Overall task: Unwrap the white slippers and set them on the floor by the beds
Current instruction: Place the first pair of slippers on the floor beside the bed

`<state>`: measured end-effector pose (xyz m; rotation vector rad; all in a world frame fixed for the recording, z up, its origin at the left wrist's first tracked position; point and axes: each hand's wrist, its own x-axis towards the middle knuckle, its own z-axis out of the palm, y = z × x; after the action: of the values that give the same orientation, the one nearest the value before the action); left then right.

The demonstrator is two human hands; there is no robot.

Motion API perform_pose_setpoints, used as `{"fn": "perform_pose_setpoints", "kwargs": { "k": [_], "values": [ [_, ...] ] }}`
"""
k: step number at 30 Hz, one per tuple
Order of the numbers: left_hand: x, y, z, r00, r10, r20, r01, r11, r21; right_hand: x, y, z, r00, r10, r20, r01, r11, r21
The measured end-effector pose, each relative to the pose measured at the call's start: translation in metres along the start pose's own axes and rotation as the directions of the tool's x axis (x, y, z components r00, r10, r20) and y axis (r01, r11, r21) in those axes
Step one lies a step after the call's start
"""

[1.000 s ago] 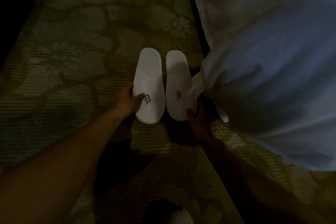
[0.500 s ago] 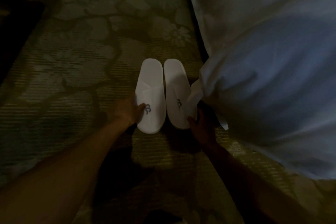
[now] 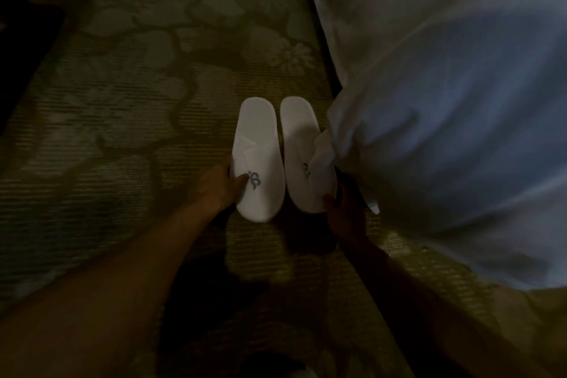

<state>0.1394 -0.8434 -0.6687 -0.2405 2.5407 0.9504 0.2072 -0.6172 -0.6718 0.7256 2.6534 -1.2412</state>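
The left hand (image 3: 218, 186) had its fingers curled around the outer edge of the left slipper (image 3: 257, 159), thumb pressed on the top near the logo. The right hand (image 3: 345, 212) gripped the toe end of the right slipper (image 3: 302, 150); its fingers were too dark to read clearly. Both slippers lay side by side, nearly touching, on the patterned carpet (image 3: 122, 132). Just right of them hung the white bedding (image 3: 445, 101), a fold draped over the right slipper's edge.

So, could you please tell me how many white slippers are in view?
2. The left white fabric slipper lies on the patterned carpet; the right slipper lies beside it, partly under the white bedsheet.
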Motion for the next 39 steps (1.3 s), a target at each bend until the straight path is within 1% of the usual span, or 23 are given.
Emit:
{"fn": "perform_pose_setpoints", "kwargs": {
  "k": [4, 10, 14, 17, 21, 23, 27, 28, 31, 36, 39],
  "values": [
    [0.002, 0.006, 0.010, 1.000, -0.010, -0.004, 0.010, 0.999, -0.049, 0.003, 0.004, -0.005, 0.997, -0.060, -0.057, 0.057, 0.997, -0.050],
    [0.008, 0.003, 0.012, 1.000, 0.005, -0.012, -0.006, 0.999, -0.040, 0.007, 0.010, -0.004, 0.995, -0.071, -0.067, 0.066, 0.995, -0.073],
    [0.011, 0.002, 0.017, 0.999, 0.031, -0.023, -0.032, 0.997, -0.073, 0.008, 0.013, -0.008, 0.997, -0.055, -0.047, 0.049, 0.993, -0.109],
    [0.014, 0.001, 0.019, 0.998, 0.048, -0.030, -0.050, 0.996, -0.067, 0.008, 0.015, -0.009, 0.999, -0.037, -0.015, 0.037, 0.999, 0.006],
    [0.017, 0.001, 0.020, 0.997, 0.048, -0.055, -0.052, 0.996, -0.076, 0.010, 0.014, -0.007, 0.999, -0.023, -0.031, 0.022, 0.999, -0.047],
    [0.018, 0.001, 0.021, 0.997, 0.054, -0.064, -0.059, 0.994, -0.091, 0.012, 0.015, -0.008, 0.999, -0.010, -0.036, 0.008, 0.999, -0.044],
    [0.021, 0.000, 0.022, 0.995, 0.055, -0.080, -0.062, 0.994, -0.091, 0.010, 0.017, -0.010, 1.000, 0.012, -0.002, -0.012, 0.998, 0.063],
    [0.023, -0.001, 0.023, 0.995, 0.056, -0.084, -0.064, 0.993, -0.097, 0.010, 0.017, -0.010, 1.000, 0.020, -0.013, -0.019, 0.998, 0.052],
    [0.027, -0.002, 0.024, 0.995, 0.055, -0.082, -0.063, 0.993, -0.097, 0.011, 0.014, -0.009, 0.999, 0.031, -0.044, -0.034, 0.996, -0.081],
    [0.030, -0.001, 0.023, 0.998, 0.032, -0.062, -0.036, 0.997, -0.071, 0.014, 0.012, -0.008, 0.999, 0.032, -0.041, -0.037, 0.992, -0.117],
    [0.030, -0.003, 0.022, 0.998, 0.052, -0.046, -0.055, 0.997, -0.053, 0.014, 0.013, -0.008, 0.998, 0.047, -0.044, -0.052, 0.991, -0.123]
  ]
}}
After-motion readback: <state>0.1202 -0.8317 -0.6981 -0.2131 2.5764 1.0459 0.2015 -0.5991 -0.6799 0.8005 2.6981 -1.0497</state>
